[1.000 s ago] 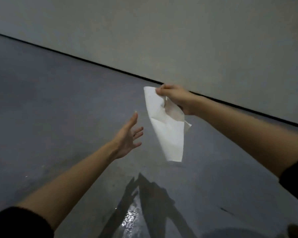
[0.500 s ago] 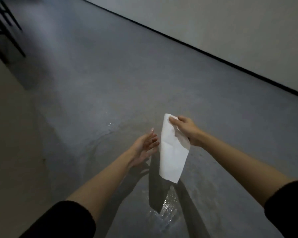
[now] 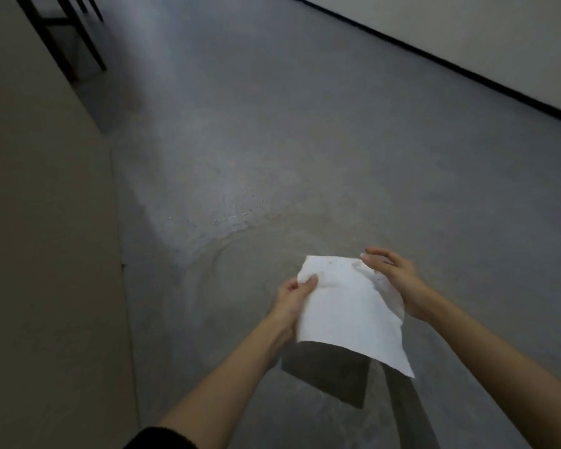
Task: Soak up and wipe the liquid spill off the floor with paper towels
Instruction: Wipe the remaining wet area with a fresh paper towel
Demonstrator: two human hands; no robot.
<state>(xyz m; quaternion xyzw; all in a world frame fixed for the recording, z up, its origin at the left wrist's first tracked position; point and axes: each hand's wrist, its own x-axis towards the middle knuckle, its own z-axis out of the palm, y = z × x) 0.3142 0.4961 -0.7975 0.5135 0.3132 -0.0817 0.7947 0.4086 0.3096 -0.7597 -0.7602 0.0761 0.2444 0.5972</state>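
Observation:
A white paper towel (image 3: 347, 312) hangs spread above the grey floor, held at its two upper corners. My left hand (image 3: 290, 299) pinches the left corner with thumb on top. My right hand (image 3: 392, 277) grips the right corner. The towel casts a dark shadow on the floor just below it. The liquid spill (image 3: 230, 222) shows as a wet sheen with a curved edge on the floor beyond and left of the towel; how far it reaches under the towel is hidden.
A beige wall or panel (image 3: 46, 254) runs along the left side. Dark furniture legs (image 3: 75, 37) stand at the top left. A pale wall with a black baseboard (image 3: 450, 63) crosses the top right. Grey floor (image 3: 337, 140) stretches ahead.
My left hand went from open and empty to gripping the towel's left corner. The towel now hangs spread between both hands, lower and closer to the floor. The view tilted down.

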